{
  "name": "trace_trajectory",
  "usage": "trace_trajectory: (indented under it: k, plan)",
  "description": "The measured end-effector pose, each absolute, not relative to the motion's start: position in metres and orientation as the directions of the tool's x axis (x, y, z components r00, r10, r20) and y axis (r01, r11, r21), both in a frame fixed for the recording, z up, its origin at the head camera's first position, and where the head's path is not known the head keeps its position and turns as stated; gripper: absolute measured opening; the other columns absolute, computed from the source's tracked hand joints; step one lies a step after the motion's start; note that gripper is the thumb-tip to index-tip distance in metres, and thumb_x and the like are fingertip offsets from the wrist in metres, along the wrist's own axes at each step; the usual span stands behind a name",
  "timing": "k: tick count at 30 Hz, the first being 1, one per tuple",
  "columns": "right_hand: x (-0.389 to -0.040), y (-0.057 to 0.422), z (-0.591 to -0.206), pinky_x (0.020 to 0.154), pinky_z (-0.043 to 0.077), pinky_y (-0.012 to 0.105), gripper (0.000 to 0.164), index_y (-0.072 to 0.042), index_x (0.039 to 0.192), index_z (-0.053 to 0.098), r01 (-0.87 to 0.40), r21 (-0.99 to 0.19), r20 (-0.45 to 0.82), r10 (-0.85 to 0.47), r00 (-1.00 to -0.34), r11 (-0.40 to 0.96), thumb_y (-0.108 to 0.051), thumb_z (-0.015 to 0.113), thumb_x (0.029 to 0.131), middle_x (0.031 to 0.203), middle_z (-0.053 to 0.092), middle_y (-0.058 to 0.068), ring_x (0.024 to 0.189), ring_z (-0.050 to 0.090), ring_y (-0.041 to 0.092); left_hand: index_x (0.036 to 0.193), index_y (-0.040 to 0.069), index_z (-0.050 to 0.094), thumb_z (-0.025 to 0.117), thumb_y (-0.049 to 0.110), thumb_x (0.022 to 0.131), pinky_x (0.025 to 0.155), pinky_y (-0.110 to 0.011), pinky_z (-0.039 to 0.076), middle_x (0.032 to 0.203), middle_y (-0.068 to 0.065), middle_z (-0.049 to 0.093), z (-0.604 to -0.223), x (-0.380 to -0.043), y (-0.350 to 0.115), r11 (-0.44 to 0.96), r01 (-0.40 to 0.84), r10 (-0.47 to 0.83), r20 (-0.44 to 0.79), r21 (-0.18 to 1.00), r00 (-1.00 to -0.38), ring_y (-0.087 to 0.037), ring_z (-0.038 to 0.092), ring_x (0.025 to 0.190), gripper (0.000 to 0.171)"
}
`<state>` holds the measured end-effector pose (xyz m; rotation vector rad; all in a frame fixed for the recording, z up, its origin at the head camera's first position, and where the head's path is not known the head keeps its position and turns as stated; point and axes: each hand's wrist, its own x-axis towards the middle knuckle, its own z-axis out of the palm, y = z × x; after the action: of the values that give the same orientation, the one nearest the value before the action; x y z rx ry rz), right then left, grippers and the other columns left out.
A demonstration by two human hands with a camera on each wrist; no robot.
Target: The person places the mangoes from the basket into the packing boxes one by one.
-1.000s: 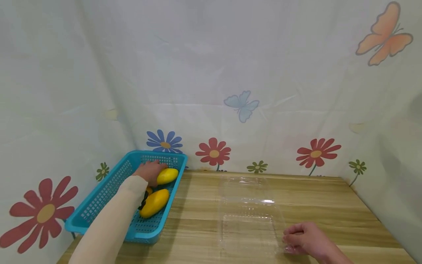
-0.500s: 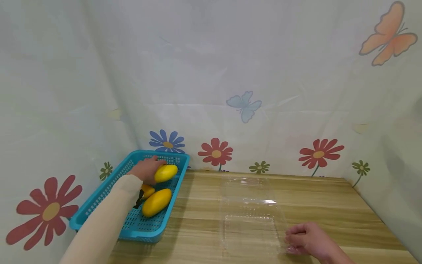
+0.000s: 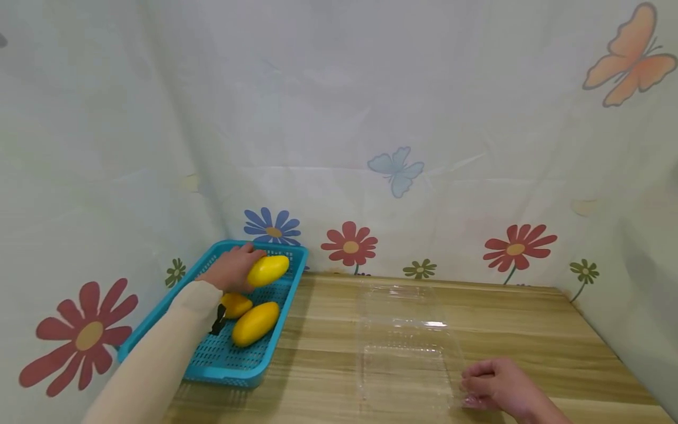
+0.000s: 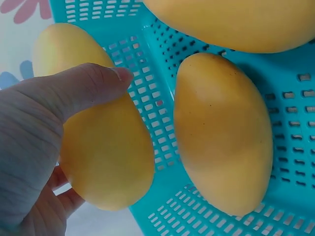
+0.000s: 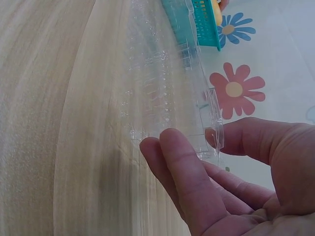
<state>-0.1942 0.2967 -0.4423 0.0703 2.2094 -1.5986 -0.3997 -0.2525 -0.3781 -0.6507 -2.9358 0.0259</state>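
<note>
At twelve o'clock, behind the bench (image 3: 535, 335), a pale sheet (image 3: 328, 88) is hanging, its printed red flower (image 3: 349, 244) showing just beyond the far edge. An orange butterfly (image 3: 630, 59) is showing on it at two o'clock in the head view. From seven o'clock a cream sleeve (image 3: 159, 347) is reaching across the basket (image 3: 228, 374), covering much of its nine o'clock side. Below the cuff a black strap (image 3: 218, 321) is dangling; what it is fixed to, I cannot tell.

On the nine o'clock side of the bench, the blue basket is sitting beside the sheet. The left hand (image 3: 233, 268) is gripping a yellow mango (image 3: 268, 270) over its one o'clock corner, thumb lying across the fruit and fingers curling beneath. Lower down, a darker mango (image 3: 235, 305) is resting inside the basket, and a longer mango (image 3: 256, 324) is lying at its four o'clock, just beside it.

At three o'clock from the basket, a clear plastic box (image 3: 405, 377) is lying opened out, one half at twelve o'clock from the other, wood grain showing through both. The right hand (image 3: 500, 386) is pinching the nearer half's edge at four o'clock, thumb and fingers closing on the thin rim.
</note>
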Motion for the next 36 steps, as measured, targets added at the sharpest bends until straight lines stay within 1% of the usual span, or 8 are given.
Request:
trace_trajectory:
  k: [6, 11, 14, 17, 20, 24, 31, 36]
  plan:
    - [-0.194, 0.296, -0.441, 0.077, 0.063, 0.032, 0.035, 0.018, 0.118, 0.061, 0.282, -0.894, -0.361, -0.186, -0.914, 0.348, -0.008, 0.067, 0.097, 0.097, 0.072, 0.009, 0.083, 0.069, 0.013, 0.142, 0.009, 0.056, 0.094, 0.020, 0.072, 0.092, -0.052, 0.054, 0.123, -0.014, 0.056, -0.372, -0.396, -0.248, 0.896, 0.440, 0.444, 0.142, -0.064, -0.885, -0.031, 0.055, 0.099, 0.081]
    - [-0.193, 0.295, -0.439, 0.077, 0.063, 0.031, 0.035, 0.018, 0.118, 0.061, 0.270, -0.897, -0.353, -0.197, -0.915, 0.351, -0.009, 0.067, 0.097, 0.097, 0.072, 0.008, 0.083, 0.069, 0.013, 0.142, 0.009, 0.055, 0.093, 0.020, 0.073, 0.088, -0.050, 0.055, 0.121, -0.014, 0.055, -0.364, -0.396, -0.245, 0.895, 0.446, 0.445, 0.164, -0.030, -0.881, -0.030, 0.055, 0.097, 0.080]
    - [-0.192, 0.295, -0.440, 0.077, 0.063, 0.031, 0.036, 0.019, 0.118, 0.061, 0.257, -0.902, -0.341, -0.208, -0.917, 0.347, -0.008, 0.067, 0.097, 0.097, 0.073, 0.008, 0.084, 0.070, 0.013, 0.142, 0.010, 0.055, 0.092, 0.020, 0.073, 0.087, -0.048, 0.056, 0.121, -0.013, 0.056, -0.360, -0.396, -0.244, 0.888, 0.461, 0.454, 0.203, -0.016, -0.868, -0.030, 0.055, 0.099, 0.079]
    - [-0.193, 0.296, -0.441, 0.076, 0.063, 0.030, 0.034, 0.020, 0.117, 0.060, 0.246, -0.908, -0.330, -0.219, -0.918, 0.340, -0.007, 0.066, 0.097, 0.096, 0.073, 0.007, 0.083, 0.070, 0.012, 0.143, 0.010, 0.055, 0.092, 0.018, 0.072, 0.088, -0.049, 0.056, 0.125, -0.013, 0.057, -0.355, -0.394, -0.241, 0.870, 0.493, 0.480, 0.255, -0.012, -0.839, -0.032, 0.056, 0.101, 0.081]
    - [-0.193, 0.296, -0.442, 0.075, 0.063, 0.030, 0.033, 0.020, 0.116, 0.061, 0.239, -0.912, -0.324, -0.226, -0.919, 0.334, -0.007, 0.066, 0.097, 0.095, 0.072, 0.006, 0.082, 0.070, 0.012, 0.144, 0.010, 0.055, 0.091, 0.016, 0.072, 0.093, -0.052, 0.055, 0.132, -0.013, 0.057, -0.347, -0.390, -0.234, 0.851, 0.525, 0.502, 0.295, -0.002, -0.813, -0.034, 0.057, 0.106, 0.081]
    - [-0.192, 0.296, -0.442, 0.074, 0.063, 0.029, 0.033, 0.020, 0.116, 0.061, 0.230, -0.913, -0.317, -0.230, -0.920, 0.338, -0.008, 0.066, 0.097, 0.094, 0.072, 0.006, 0.082, 0.070, 0.012, 0.142, 0.011, 0.056, 0.091, 0.015, 0.073, 0.098, -0.053, 0.052, 0.137, -0.012, 0.057, -0.335, -0.382, -0.220, 0.834, 0.552, 0.524, 0.303, 0.009, -0.796, -0.034, 0.057, 0.112, 0.077]
    - [-0.193, 0.296, -0.442, 0.075, 0.063, 0.030, 0.035, 0.020, 0.117, 0.060, 0.234, -0.909, -0.319, -0.216, -0.923, 0.345, -0.008, 0.066, 0.097, 0.096, 0.072, 0.007, 0.082, 0.069, 0.012, 0.140, 0.015, 0.058, 0.093, 0.019, 0.072, 0.096, -0.047, 0.053, 0.125, -0.006, 0.061, -0.325, -0.370, -0.191, 0.810, 0.585, 0.565, 0.295, -0.025, -0.770, -0.027, 0.056, 0.108, 0.076]
    - [-0.193, 0.296, -0.443, 0.075, 0.063, 0.030, 0.035, 0.020, 0.117, 0.060, 0.231, -0.910, -0.316, -0.215, -0.924, 0.345, -0.009, 0.066, 0.097, 0.096, 0.072, 0.007, 0.082, 0.068, 0.012, 0.138, 0.014, 0.058, 0.093, 0.022, 0.071, 0.096, -0.046, 0.053, 0.126, -0.006, 0.061, -0.322, -0.365, -0.175, 0.779, 0.624, 0.611, 0.301, -0.062, -0.732, -0.027, 0.057, 0.109, 0.076]
